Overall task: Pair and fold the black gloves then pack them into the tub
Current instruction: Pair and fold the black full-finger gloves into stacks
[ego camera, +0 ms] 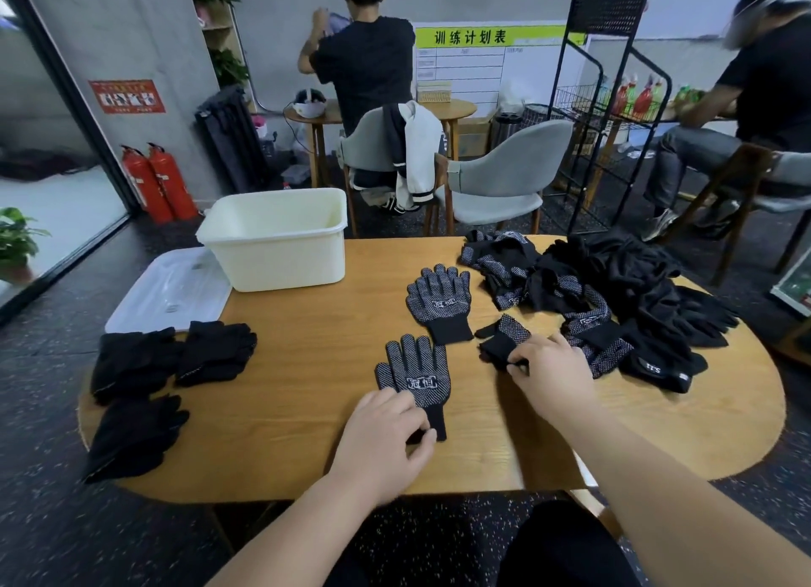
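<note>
Loosely, black gloves (614, 288) litter the wooden table (307, 433) before grey chairs (504, 178).

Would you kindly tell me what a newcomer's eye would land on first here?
Mid-table, the left hand grips the cuff of a flat dotted glove, a second dotted glove lying just beyond it. The right hand pinches a crumpled glove beside the big glove pile on the right. The white tub stands at the far left.
</note>
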`<state>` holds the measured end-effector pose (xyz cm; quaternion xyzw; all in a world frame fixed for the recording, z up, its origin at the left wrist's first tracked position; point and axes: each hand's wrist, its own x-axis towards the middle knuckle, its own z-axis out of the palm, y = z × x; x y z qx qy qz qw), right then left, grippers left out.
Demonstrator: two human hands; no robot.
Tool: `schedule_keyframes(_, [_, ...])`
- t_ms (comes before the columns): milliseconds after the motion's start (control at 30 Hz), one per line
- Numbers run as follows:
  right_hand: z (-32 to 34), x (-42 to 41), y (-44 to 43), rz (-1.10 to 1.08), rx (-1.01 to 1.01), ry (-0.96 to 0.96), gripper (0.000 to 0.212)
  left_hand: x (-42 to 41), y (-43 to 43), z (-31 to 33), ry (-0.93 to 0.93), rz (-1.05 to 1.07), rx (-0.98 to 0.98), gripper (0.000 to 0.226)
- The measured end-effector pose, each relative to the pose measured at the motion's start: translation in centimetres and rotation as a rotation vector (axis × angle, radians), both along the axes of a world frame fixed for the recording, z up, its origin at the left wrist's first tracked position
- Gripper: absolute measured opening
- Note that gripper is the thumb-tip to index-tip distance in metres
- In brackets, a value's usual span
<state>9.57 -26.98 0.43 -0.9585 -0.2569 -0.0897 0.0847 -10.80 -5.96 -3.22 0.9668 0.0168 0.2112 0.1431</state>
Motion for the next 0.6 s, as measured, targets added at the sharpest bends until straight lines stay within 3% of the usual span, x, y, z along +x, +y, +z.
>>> schedule_keyframes(133, [0.7, -0.6, -0.1, -0.025, 0.133, -0.031, 0.007, -1.5, -1.0, -0.1, -0.003, -0.104, -0.071, 0.021])
schedule_keyframes(300, [6.1, -1.3, 1.2, 0.027, 0.576, 0.172, 0.006, -0.9, -0.6, 1.5, -0.108, -0.042, -0.258, 0.020])
schedule_keyframes(533, [12.7, -2.0, 5.3, 0.341, 0.519, 0.332, 0.011, 3.2, 1.8, 10.1, -0.115, 0.168, -0.186, 0.070])
schedule_keyframes(600, [13.6, -2.2, 6.8, 0.420, 0.480, 0.364, 0.011, 4.3, 2.5, 12.1, -0.099, 0.186, -0.136, 0.070])
